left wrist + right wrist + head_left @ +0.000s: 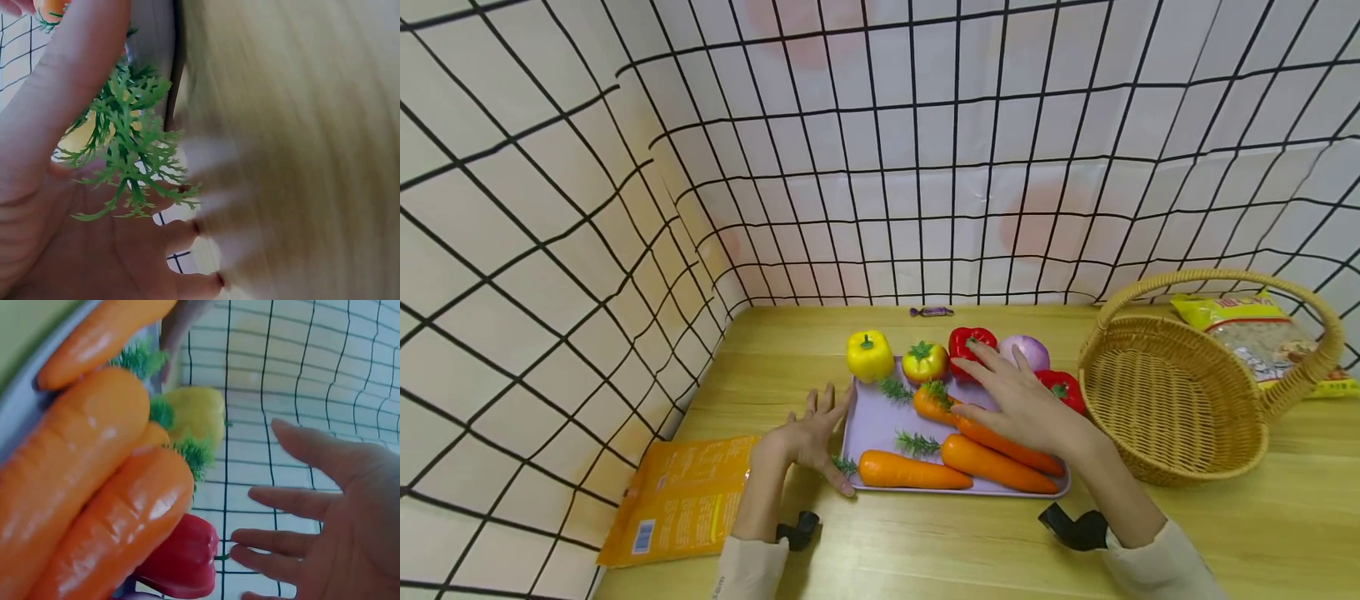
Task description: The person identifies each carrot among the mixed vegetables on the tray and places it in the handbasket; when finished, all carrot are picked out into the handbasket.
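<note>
My left hand point(808, 437) is at the left edge of a lilac tray point(876, 425), fingers spread and thumb apart. In the left wrist view a carrot's green top point(134, 134) pokes out between thumb and palm. My right hand point(1018, 400) hovers over the tray's right half, its fingers straight and holding nothing. Several orange carrots point(917, 471) lie on the tray. Along its far edge are a yellow bell pepper point(869, 357), a yellow-red tomato-like vegetable point(927, 362), a red bell pepper point(184, 559) and a purple onion point(1030, 352). A second red pepper point(1063, 390) sits by my right wrist.
A wicker basket point(1172, 400) with a tall handle stands right of the tray, before a yellow-and-clear food bag point(1262, 333). An orange packet point(681, 500) lies at the left. A purple-wrapped candy point(932, 312) is near the grid-patterned back wall.
</note>
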Available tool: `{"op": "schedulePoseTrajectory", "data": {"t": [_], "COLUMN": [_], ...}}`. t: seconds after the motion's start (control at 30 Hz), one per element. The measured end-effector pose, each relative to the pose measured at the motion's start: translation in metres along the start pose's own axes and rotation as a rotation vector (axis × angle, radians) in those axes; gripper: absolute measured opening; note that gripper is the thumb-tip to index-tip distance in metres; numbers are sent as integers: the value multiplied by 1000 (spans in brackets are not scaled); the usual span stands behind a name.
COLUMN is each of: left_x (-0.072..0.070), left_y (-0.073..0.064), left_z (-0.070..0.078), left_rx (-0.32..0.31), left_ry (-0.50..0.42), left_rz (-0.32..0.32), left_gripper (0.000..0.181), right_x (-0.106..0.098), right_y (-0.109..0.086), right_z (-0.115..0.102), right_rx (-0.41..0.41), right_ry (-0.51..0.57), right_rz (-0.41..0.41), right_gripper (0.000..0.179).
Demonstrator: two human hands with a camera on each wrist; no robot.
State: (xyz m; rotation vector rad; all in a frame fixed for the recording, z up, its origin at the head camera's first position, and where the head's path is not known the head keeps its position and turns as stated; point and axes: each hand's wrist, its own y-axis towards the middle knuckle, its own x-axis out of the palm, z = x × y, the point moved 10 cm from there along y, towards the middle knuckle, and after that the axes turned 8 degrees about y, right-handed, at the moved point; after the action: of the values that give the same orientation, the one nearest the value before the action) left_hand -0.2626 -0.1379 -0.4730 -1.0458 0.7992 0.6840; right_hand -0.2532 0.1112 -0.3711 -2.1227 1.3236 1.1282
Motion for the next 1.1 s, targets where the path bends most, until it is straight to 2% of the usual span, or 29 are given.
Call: {"op": "schedulePoseTrajectory", "data": {"t": [0.27, 0.47, 0.9, 1.1], "left_x": [-1, -1, 1, 3], "left_y": [-1, -1, 2, 3], "left_z": [2, 3, 2, 2], "left_rx": [-15, -14, -29, -30], "left_ry": [20, 10, 32, 45], "left_rz": [2, 1, -15, -16], "left_gripper": [149, 149, 148, 148], "right_x": [5, 13, 23, 23], "right_y": [-16, -24, -26, -28], "right_z": [3, 8, 16, 14], "right_rx": [9, 3, 52, 26], "right_ry": [32, 78, -18, -53], "right_rz": [-45, -51, 64, 117], "right_gripper": [54, 53, 50, 47]}}
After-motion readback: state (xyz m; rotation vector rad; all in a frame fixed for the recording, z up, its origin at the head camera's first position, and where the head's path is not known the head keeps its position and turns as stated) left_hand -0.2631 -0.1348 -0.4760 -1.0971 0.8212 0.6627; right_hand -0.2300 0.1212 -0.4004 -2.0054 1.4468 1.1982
